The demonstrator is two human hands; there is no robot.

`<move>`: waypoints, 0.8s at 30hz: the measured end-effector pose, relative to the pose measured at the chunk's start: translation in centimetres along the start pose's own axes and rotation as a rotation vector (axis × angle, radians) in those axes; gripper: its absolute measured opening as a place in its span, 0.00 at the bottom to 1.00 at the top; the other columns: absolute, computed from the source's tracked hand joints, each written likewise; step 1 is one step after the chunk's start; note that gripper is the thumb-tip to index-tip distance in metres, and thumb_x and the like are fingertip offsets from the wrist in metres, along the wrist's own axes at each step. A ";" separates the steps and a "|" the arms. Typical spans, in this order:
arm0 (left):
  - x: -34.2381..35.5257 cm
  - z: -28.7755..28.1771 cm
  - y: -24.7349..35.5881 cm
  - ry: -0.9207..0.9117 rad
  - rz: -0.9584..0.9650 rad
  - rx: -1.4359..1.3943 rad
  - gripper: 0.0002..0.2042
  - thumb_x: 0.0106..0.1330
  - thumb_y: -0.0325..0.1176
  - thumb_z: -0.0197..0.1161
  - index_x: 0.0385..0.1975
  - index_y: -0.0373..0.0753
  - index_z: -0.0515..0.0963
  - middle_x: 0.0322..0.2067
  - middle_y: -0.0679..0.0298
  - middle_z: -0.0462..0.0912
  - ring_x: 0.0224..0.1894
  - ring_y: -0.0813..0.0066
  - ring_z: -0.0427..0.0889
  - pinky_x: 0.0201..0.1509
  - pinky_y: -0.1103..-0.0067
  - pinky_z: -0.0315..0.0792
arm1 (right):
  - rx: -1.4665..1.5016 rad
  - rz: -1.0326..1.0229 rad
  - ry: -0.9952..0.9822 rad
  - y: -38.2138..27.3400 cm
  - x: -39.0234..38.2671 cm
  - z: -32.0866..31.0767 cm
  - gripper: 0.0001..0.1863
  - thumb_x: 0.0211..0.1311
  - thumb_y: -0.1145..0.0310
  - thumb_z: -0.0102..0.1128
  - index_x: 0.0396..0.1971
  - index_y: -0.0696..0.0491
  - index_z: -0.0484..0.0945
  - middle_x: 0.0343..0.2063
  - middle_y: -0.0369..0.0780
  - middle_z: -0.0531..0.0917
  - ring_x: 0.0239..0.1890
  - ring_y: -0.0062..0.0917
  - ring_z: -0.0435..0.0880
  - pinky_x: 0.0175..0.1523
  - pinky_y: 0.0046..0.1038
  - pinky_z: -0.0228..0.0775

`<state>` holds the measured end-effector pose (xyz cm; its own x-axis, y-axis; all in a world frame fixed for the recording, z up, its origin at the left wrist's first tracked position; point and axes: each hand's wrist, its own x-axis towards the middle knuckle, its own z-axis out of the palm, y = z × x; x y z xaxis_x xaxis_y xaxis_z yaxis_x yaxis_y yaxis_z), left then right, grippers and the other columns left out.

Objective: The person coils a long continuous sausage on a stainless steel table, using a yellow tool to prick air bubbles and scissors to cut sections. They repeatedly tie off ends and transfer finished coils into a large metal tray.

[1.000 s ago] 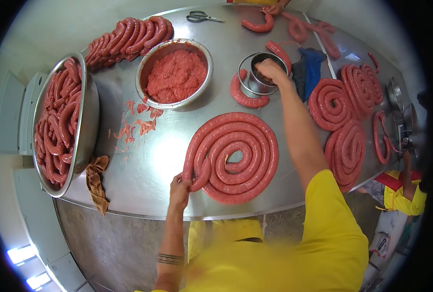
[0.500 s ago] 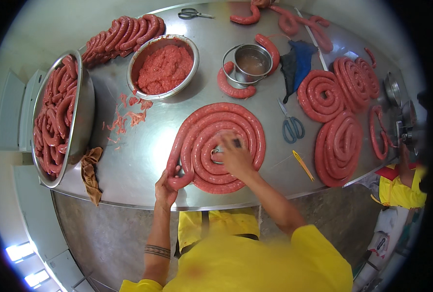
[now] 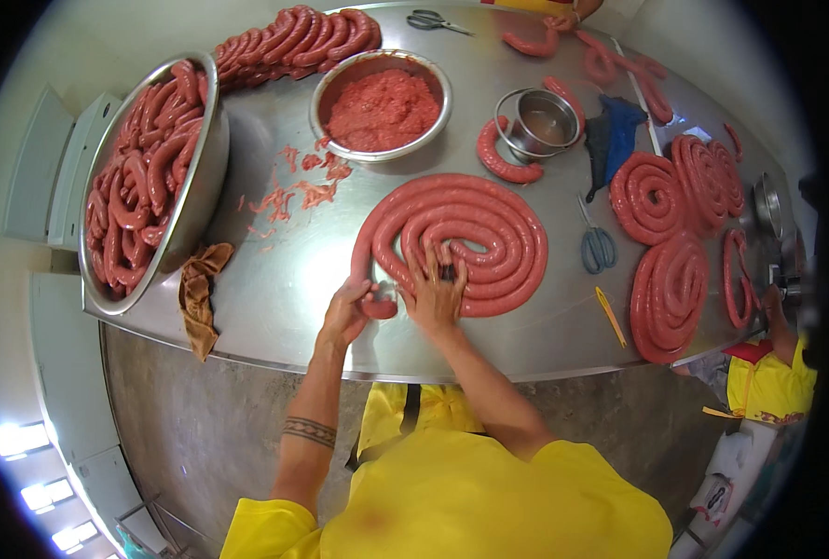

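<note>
A long pink raw sausage [image 3: 512, 224] lies wound in a flat spiral on the steel table in front of me. My left hand [image 3: 345, 315] is closed round its outer length at the near left of the spiral, and a short end bends out to the right past my fingers. My right hand [image 3: 439, 300] lies with fingers spread on the near left turns of the spiral, holding nothing. Blue-handled scissors [image 3: 598, 250] and a yellow netting needle [image 3: 610, 315] lie right of the spiral.
Left stands a big steel basin [image 3: 211, 158] of sausages beside a brown cloth [image 3: 200, 298]. Beyond are a bowl [image 3: 444, 116] of minced meat, meat scraps [image 3: 316, 193] and a small metal pail [image 3: 545, 126]. More sausage coils [image 3: 671, 293] lie right. Other people work at the far and right edges.
My right hand has moved from the middle of the spiral to its near left turns, baring the centre. The sausage end at my left hand now bends rightward. The whole view has shifted.
</note>
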<state>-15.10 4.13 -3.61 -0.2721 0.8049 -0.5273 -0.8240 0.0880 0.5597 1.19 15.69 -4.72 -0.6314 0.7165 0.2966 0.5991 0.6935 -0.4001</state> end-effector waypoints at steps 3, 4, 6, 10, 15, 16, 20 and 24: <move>0.1 0.5 -0.6 -0.020 -0.041 -0.020 0.12 0.73 0.30 0.57 0.53 0.38 0.71 0.40 0.63 0.82 0.36 0.76 0.80 0.45 0.72 0.80 | 0.252 0.002 -0.124 0.1 2.8 -1.7 0.35 0.58 0.56 0.67 0.67 0.44 0.70 0.73 0.46 0.60 0.74 0.45 0.57 0.70 0.60 0.44; 0.1 0.6 -0.9 0.025 -0.067 -0.041 0.12 0.73 0.30 0.57 0.53 0.39 0.71 0.41 0.63 0.82 0.36 0.76 0.80 0.44 0.72 0.81 | 0.386 0.018 -0.135 0.8 3.0 -2.7 0.33 0.59 0.60 0.67 0.66 0.47 0.71 0.71 0.48 0.64 0.73 0.48 0.59 0.71 0.55 0.47; 0.1 0.6 -1.4 0.108 -0.101 -0.074 0.11 0.75 0.30 0.56 0.54 0.40 0.71 0.44 0.62 0.81 0.36 0.79 0.80 0.39 0.79 0.81 | 0.403 -0.039 -0.108 2.4 2.2 -4.9 0.31 0.59 0.62 0.67 0.64 0.49 0.73 0.70 0.49 0.64 0.73 0.47 0.60 0.72 0.51 0.50; -0.8 -0.1 -2.7 0.031 -0.120 -0.224 0.11 0.78 0.28 0.51 0.56 0.38 0.70 0.43 0.62 0.83 0.29 0.84 0.78 0.30 0.90 0.77 | 0.288 -0.135 -0.051 4.4 -2.2 -7.4 0.23 0.60 0.66 0.67 0.56 0.54 0.78 0.64 0.50 0.72 0.66 0.44 0.72 0.65 0.40 0.65; -3.2 -1.7 -4.2 0.087 -0.293 0.008 0.12 0.80 0.38 0.49 0.47 0.35 0.74 0.26 0.67 0.80 0.22 0.84 0.71 0.23 0.88 0.68 | 0.636 0.319 -0.304 0.5 -4.4 -4.6 0.13 0.68 0.66 0.60 0.45 0.59 0.81 0.40 0.42 0.85 0.40 0.28 0.84 0.44 0.26 0.75; -3.7 -1.8 -4.4 0.102 -0.290 0.066 0.13 0.80 0.39 0.49 0.45 0.36 0.74 0.25 0.67 0.79 0.21 0.84 0.71 0.22 0.87 0.66 | 0.689 0.365 -0.401 -0.7 -4.1 -3.7 0.12 0.70 0.66 0.58 0.43 0.60 0.81 0.35 0.40 0.86 0.36 0.25 0.84 0.40 0.24 0.75; -5.4 -1.9 -5.3 0.051 -0.062 0.418 0.16 0.81 0.44 0.46 0.35 0.39 0.73 0.20 0.67 0.77 0.19 0.82 0.70 0.21 0.84 0.64 | 1.243 0.717 -0.896 -5.1 -1.9 -0.1 0.17 0.76 0.62 0.50 0.43 0.61 0.80 0.31 0.38 0.84 0.31 0.22 0.80 0.37 0.24 0.72; -7.9 -3.2 -5.1 0.001 -0.003 0.867 0.17 0.81 0.43 0.45 0.35 0.38 0.74 0.21 0.66 0.79 0.19 0.80 0.75 0.24 0.81 0.71 | 1.273 0.828 -0.744 -8.0 -1.9 1.7 0.18 0.77 0.61 0.46 0.44 0.62 0.78 0.28 0.43 0.84 0.28 0.27 0.82 0.36 0.29 0.75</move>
<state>-10.32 -4.57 -4.34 -0.2714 0.8033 -0.5301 -0.1553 0.5070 0.8478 -3.22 8.69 -3.57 -0.6746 0.3848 -0.6300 0.3498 -0.5849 -0.7318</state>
